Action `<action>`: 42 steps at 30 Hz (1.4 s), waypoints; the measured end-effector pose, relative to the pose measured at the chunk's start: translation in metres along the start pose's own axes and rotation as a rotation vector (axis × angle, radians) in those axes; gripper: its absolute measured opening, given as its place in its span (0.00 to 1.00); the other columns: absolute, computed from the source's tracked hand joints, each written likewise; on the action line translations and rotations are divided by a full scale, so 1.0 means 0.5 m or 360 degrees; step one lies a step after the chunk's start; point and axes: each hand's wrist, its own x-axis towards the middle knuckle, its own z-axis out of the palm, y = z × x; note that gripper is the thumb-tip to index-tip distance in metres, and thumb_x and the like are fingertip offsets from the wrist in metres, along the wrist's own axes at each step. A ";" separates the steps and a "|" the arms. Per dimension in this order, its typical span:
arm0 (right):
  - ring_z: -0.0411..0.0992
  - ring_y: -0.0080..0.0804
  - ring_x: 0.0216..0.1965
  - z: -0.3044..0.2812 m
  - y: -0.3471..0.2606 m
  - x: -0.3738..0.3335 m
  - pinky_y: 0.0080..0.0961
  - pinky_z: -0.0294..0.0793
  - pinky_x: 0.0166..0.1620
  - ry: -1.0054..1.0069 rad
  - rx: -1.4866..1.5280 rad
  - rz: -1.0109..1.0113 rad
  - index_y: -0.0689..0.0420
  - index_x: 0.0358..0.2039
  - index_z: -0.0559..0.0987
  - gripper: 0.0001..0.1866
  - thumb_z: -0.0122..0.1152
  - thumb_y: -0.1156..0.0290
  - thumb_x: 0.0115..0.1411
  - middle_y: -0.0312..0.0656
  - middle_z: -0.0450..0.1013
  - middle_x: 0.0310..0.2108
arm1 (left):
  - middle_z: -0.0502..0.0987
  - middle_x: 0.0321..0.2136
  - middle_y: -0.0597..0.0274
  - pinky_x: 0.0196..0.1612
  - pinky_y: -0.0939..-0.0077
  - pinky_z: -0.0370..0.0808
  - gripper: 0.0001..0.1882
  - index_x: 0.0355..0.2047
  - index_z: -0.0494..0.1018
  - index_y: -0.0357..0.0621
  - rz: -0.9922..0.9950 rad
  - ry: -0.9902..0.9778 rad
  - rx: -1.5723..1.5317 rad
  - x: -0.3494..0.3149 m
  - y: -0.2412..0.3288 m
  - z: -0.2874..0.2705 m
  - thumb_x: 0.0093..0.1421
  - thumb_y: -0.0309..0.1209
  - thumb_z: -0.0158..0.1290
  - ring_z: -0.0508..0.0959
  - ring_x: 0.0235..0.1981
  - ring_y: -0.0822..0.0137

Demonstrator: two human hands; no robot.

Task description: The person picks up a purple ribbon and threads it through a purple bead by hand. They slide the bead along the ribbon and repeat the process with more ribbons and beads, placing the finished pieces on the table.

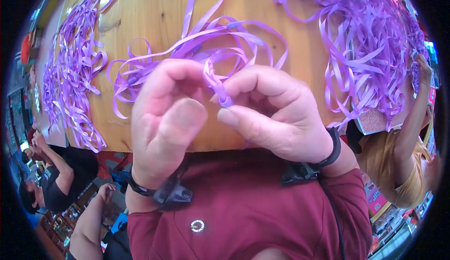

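Note:
Between my hands is a knotted purple ribbon (216, 85), its loops bunched above a small tight knot. My right hand (286, 114) is closed, pinching the ribbon near the knot between thumb and forefinger. My left hand (166, 117) is beside it, fingers curved and thumb held apart from them. Its fingertips reach the ribbon's upper left side; whether they touch it I cannot tell. Just beyond my hands lies a loose tangle of purple ribbons (187, 49) on the wooden table (150, 7).
A long heap of purple ribbons (72, 77) lies at the left, and a larger heap (370, 58) at the right. People sit or stand on both sides: a person in black (58, 180) at the left, another in a yellow top (398, 166) at the right.

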 end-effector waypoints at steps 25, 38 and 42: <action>0.66 0.27 0.15 -0.007 0.010 0.019 0.20 0.63 0.18 0.0287 -0.1474 -0.1149 0.58 0.32 0.77 0.15 0.63 0.81 0.40 0.37 0.69 0.17 | 0.69 0.29 0.60 0.24 0.88 0.62 0.05 0.30 0.68 0.37 0.0237 -0.0006 -0.0402 -0.009 -0.044 -0.041 0.51 0.23 0.49 0.65 0.24 0.78; 0.61 0.24 0.15 0.048 0.023 0.000 0.18 0.59 0.19 0.0183 -0.1783 -0.1021 0.59 0.35 0.77 0.19 0.59 0.86 0.38 0.37 0.65 0.16 | 0.72 0.28 0.62 0.35 0.79 0.67 0.08 0.29 0.70 0.39 0.0325 -0.0138 0.0116 -0.055 -0.041 -0.040 0.51 0.30 0.54 0.71 0.31 0.72; 0.59 0.23 0.15 0.045 0.037 0.002 0.18 0.57 0.19 0.0062 -0.1626 -0.0783 0.59 0.35 0.76 0.16 0.58 0.84 0.42 0.35 0.64 0.16 | 0.71 0.24 0.63 0.33 0.78 0.67 0.05 0.26 0.71 0.39 0.0309 -0.0028 0.0277 -0.080 -0.025 -0.079 0.50 0.27 0.53 0.71 0.29 0.71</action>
